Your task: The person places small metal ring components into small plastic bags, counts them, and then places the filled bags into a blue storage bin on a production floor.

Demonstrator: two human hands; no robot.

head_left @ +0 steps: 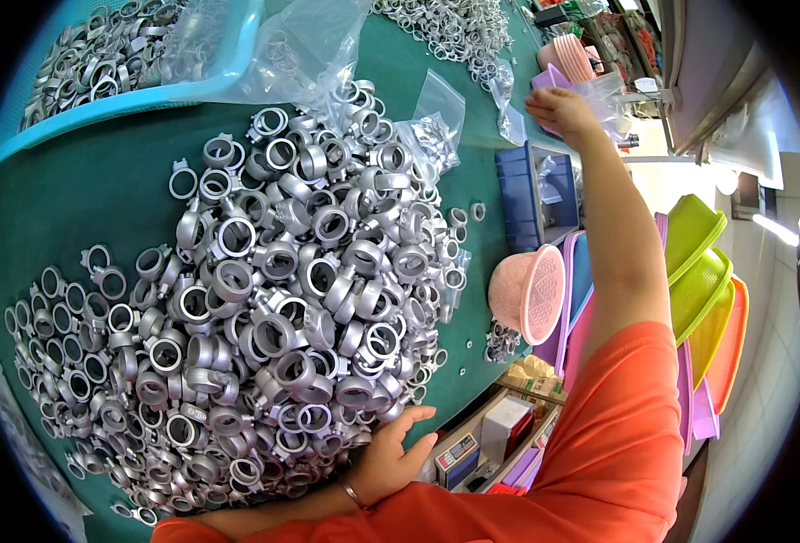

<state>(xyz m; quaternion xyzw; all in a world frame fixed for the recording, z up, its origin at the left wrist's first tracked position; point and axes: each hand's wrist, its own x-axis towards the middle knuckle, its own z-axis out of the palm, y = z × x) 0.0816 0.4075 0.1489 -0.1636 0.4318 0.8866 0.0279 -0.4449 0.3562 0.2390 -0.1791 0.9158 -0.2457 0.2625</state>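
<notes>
A large heap of silver metal ring clamps (273,262), each with a small lug, covers much of the green table. At the heap's near right edge lies my left hand (393,460), thumb and fingers apart, holding nothing; a bracelet circles its wrist. My right arm stretches far out to the right. Its hand (558,110) has curled fingers and is beside a purple plastic piece (552,80) and some clear plastic film (606,100). What those fingers hold, if anything, is hidden.
A light-blue basket (119,110) of metal parts stands far left. Smaller silver parts (445,32) are piled at the far side. A blue bin (519,195), a pink basket (545,294) and stacked coloured trays (703,290) stand right. Below is a scale (459,460).
</notes>
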